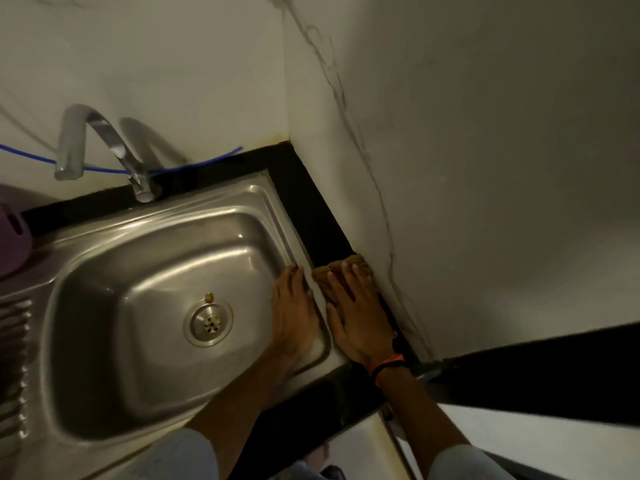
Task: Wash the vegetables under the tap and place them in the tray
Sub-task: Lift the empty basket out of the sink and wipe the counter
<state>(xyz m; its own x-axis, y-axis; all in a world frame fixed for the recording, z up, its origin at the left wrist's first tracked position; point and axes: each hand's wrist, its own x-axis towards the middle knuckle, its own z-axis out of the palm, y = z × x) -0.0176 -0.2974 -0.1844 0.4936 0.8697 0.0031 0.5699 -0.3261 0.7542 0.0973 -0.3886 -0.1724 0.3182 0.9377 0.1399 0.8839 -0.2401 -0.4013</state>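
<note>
Vegetables, well, there aren't any anywhere in view, so I can't say where they are, and honestly I can't tell if the washing is already finished or hasn't started. The steel sink (145, 327) is empty apart from a tiny brownish scrap sitting just above the drain (208, 322), and the basin looks dry-ish, though the light is dim so don't quote me. The tap (100, 147) hangs over the back left of the sink with no water visibly running. Both hands are over at the right side: the left hand (294, 306) lies flat with fingers straight on the sink's right rim, holding nothing, and the right hand (356, 313) is flat too, fingers stretched out and pressing on a brown cloth (343, 268) that lies on the dark counter (311, 209) strip between sink and wall. That looks like wiping down, my guess, not washing veg. A purple plastic thing (12, 237) pokes in at the left edge, might be the tray or a basket, but only a corner shows and I can't see inside it. So either this is cleanup after everything's done or prep before it; with no veg and no flowing water I'd lean cleanup, but nothing here confirms that any vegetable made it into a tray.
</note>
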